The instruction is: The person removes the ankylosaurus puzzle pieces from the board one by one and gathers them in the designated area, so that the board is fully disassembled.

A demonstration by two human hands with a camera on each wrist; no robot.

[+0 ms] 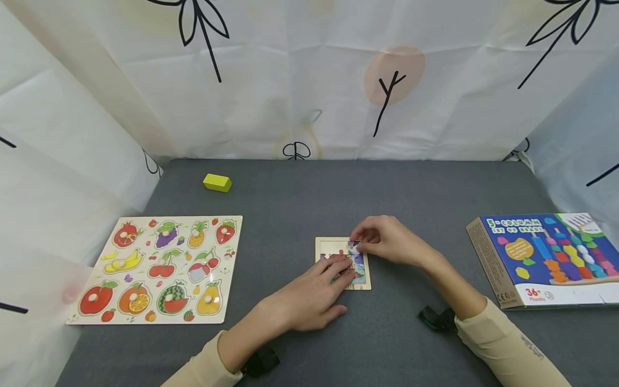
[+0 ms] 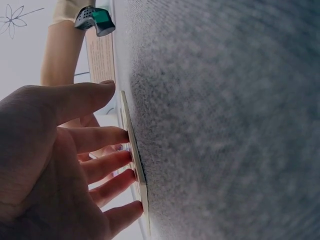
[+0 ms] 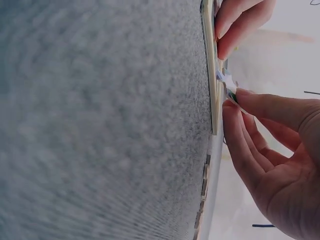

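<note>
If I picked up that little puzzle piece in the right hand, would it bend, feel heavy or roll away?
The puzzle piece is probably stiff: the right hand pinches one end, and the rest shows no sag. It should feel light, being small and thin. Rolling seems unlikely, given its flat shape and irregular outline.
</note>
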